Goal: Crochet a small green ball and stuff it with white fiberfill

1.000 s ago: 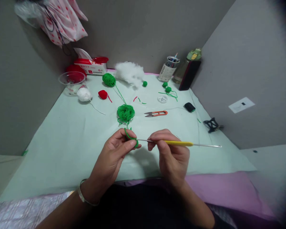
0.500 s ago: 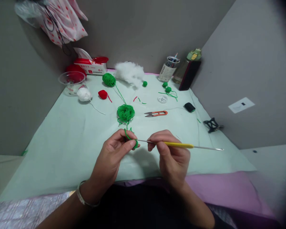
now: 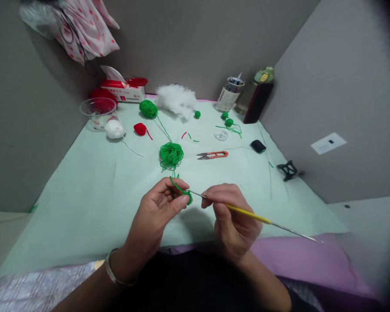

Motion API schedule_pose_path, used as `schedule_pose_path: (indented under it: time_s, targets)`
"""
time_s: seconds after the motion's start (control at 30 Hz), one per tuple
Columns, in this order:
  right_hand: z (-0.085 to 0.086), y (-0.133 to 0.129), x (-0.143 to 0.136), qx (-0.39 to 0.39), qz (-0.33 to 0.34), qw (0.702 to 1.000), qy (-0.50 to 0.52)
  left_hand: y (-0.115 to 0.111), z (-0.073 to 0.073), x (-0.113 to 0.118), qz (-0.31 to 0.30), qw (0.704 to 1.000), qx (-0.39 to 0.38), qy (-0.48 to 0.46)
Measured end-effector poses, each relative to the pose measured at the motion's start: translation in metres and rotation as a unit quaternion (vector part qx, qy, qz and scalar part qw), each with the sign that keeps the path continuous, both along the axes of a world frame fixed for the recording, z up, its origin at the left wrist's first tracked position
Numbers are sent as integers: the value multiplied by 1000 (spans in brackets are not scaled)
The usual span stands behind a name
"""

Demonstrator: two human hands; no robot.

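Note:
My left hand [image 3: 157, 206] pinches a small green crochet piece [image 3: 190, 198] between thumb and fingers, with green yarn running over the index finger. My right hand [image 3: 235, 219] grips a crochet hook by its yellow handle [image 3: 248, 213]. The hook's thin metal tip reaches the green piece; its other end points down to the right. Just beyond my left hand lies a loose tangle of green yarn [image 3: 171, 155], linked by a strand to a green yarn ball [image 3: 148, 109]. Orange snips [image 3: 212, 155] lie beyond my right hand.
White stuffing [image 3: 177, 100], a tissue box [image 3: 126, 92], a pen jar [image 3: 229, 95] and a bottle [image 3: 247, 97] with a phone [image 3: 258, 103] line the back. A plastic cup [image 3: 98, 113], white yarn [image 3: 115, 129] and red piece [image 3: 140, 129] sit left. A black stand [image 3: 289, 170] is right.
The hook has tilted, its free end swinging down toward the table's front edge. My right hand has turned slightly with it, and the green piece has shifted a little to the right.

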State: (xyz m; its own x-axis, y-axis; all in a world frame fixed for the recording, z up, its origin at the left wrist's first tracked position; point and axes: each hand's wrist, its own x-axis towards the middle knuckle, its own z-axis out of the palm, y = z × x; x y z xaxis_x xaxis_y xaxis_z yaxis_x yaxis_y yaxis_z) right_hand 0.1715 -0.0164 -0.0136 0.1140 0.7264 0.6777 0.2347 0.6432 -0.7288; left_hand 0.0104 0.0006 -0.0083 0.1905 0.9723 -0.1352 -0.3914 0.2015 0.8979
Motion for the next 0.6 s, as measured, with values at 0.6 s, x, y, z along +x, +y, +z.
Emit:
schedule_pose_path:
  time_s: [0.6]
  targets:
    - [-8, 14, -6, -148, 158, 950, 225, 3, 3, 3, -3, 999, -21, -30]
